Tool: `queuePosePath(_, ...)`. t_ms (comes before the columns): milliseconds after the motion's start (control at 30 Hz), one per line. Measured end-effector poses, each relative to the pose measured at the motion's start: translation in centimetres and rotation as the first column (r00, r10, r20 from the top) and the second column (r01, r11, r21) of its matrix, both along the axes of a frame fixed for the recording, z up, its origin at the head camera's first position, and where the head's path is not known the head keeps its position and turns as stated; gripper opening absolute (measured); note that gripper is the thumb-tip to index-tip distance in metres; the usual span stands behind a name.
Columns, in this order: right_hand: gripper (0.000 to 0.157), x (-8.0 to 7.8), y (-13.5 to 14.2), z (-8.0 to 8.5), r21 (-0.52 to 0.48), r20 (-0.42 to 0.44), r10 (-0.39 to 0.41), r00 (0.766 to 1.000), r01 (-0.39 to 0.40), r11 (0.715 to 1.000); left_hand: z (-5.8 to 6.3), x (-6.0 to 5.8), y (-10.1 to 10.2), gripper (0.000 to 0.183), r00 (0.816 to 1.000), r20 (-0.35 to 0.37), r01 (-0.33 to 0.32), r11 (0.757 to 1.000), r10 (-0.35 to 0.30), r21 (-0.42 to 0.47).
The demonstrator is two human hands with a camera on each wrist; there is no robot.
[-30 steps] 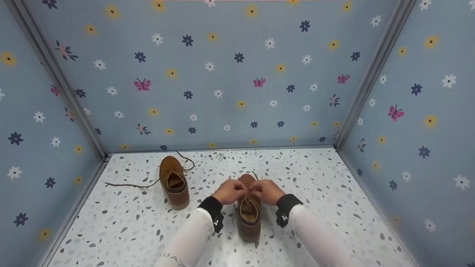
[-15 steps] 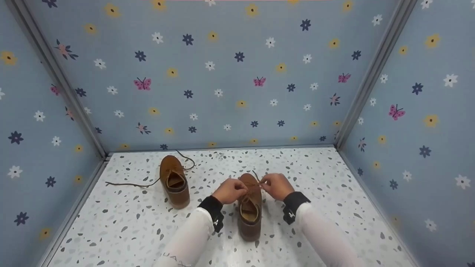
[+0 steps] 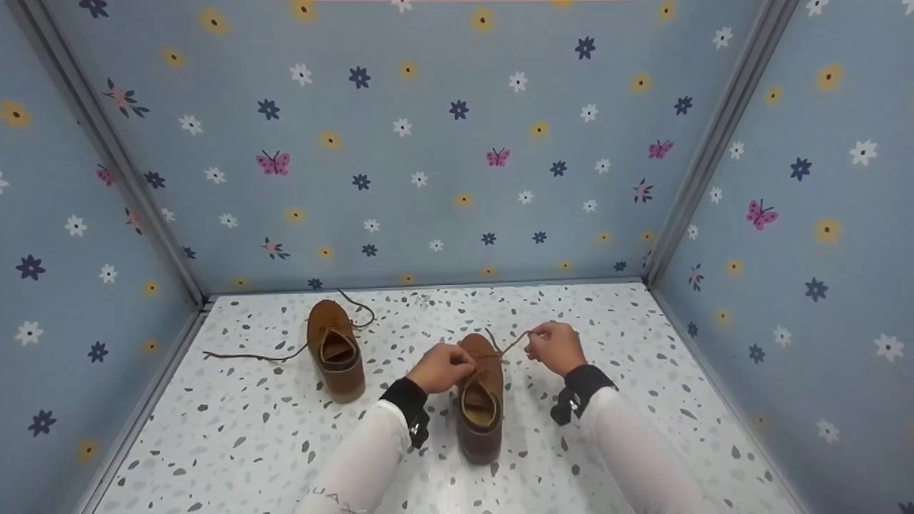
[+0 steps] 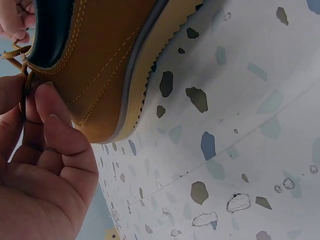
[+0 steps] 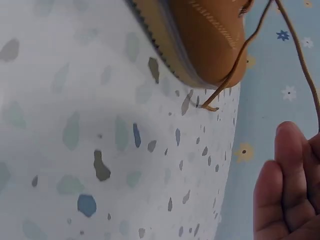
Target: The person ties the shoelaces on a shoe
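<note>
A brown lace-up shoe (image 3: 480, 444) stands on the speckled surface between my two hands, its toe pointing away from me. At the shoe's left side, my left hand (image 3: 439, 368) pinches a shoelace (image 4: 23, 95) between thumb and fingers, close to the collar in the left wrist view. Off to the right, my right hand (image 3: 558, 348) holds a lace end (image 3: 515, 343), which stretches taut from the front of the shoe. In the right wrist view that lace climbs past the right hand (image 5: 292, 192), its pinched end mostly cut off; another loose lace end (image 5: 210, 107) dangles by the toe.
A second brown shoe (image 3: 346, 383) stands to the left, its laces (image 3: 257, 356) spread loosely to both sides. Blue flowered panels (image 3: 421, 157) enclose the white speckled surface (image 3: 585, 314) at the back, left and right, with grey metal strips at the corners.
My right hand has moved from the middle of the shoe out to the right, drawing the lace with it. The left hand has stayed in place at the shoe.
</note>
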State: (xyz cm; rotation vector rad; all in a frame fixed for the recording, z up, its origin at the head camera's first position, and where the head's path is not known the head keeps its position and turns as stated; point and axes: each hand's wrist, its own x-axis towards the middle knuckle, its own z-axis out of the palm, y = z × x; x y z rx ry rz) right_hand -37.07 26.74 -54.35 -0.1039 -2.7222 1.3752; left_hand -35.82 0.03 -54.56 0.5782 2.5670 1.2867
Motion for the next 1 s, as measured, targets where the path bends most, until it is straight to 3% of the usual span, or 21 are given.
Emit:
queuePosePath(67,0.023,-0.1,0.0,0.1,-0.130,0.046,-0.036,0.998,0.042,0.991,0.0,0.0,0.0,0.012,1.000,0.008,-0.008,1.000,0.008,0.007)
queuePosePath(200,0.030,-0.2,-0.2,0.3,-0.332,0.096,-0.076,0.992,0.104,0.937,0.0,0.1,0.0,0.012,1.000,0.015,-0.018,1.000,0.017,0.025)
queuePosePath(367,0.042,0.1,-0.7,0.5,-0.462,0.054,-0.072,0.996,0.089,0.882,-0.1,0.1,0.0,0.011,1.000,-0.017,-0.011,1.000,0.011,0.020)
queuePosePath(467,0.047,0.2,-1.1,0.6,-0.479,0.007,-0.084,0.996,0.077,0.874,-0.1,0.1,-0.1,0.011,0.999,-0.038,-0.007,1.000,0.007,0.019)
queuePosePath(600,0.031,0.2,-1.4,0.7,-0.479,-0.028,-0.119,0.992,0.091,0.873,-0.1,0.0,-0.1,0.011,0.999,-0.031,-0.006,0.999,0.007,0.035)
queuePosePath(700,0.026,0.2,-1.6,0.7,-0.447,-0.042,-0.118,0.992,0.087,0.890,-0.2,0.0,-0.1,0.011,1.000,-0.023,-0.008,0.999,0.009,0.046)
queuePosePath(833,0.048,0.3,-1.8,0.8,-0.396,-0.027,-0.084,0.996,0.067,0.916,-0.2,-0.1,-0.3,0.015,0.999,-0.035,-0.012,0.998,0.015,0.067)
queuePosePath(933,0.061,0.5,-1.9,0.9,-0.421,-0.001,-0.059,0.998,0.054,0.906,-0.3,-0.1,-0.3,0.018,0.998,-0.049,-0.023,0.995,0.028,0.094)
queuePosePath(1000,0.056,0.6,-2.1,0.9,-0.448,0.007,-0.040,0.999,0.039,0.893,-0.4,-0.1,-0.3,0.019,0.998,-0.054,-0.033,0.993,0.039,0.112)
